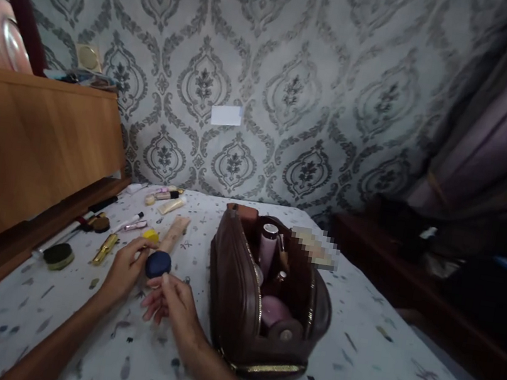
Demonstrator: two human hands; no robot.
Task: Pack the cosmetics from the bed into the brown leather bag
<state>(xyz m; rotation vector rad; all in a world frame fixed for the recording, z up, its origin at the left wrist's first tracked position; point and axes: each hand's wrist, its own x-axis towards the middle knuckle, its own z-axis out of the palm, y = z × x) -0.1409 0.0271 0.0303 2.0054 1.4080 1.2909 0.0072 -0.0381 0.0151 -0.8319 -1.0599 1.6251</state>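
Note:
A small round dark blue container [159, 264] is between my two hands, above the bedsheet. My left hand [126, 265] has its fingers bent against the container's left edge. From the near side, my right hand [174, 302] pinches it by thumb and forefinger, the other fingers loosely curled. Just beyond lies a peach-coloured tube [174, 233], with a yellow item [150, 235] partly behind my left fingers. To the right stands an unzipped brown cosmetic bag [235, 295]. Inside it show a lilac bottle [267, 247] and a pink rounded item [274, 310].
Left on the patterned sheet [150, 371] lie a gold tube [105, 248], a dark-lidded round jar [59, 255], a cream tube [172, 206] and several other cosmetics. A wooden cabinet [36, 145] borders the left. A blurred flat item [315, 248] lies behind the bag.

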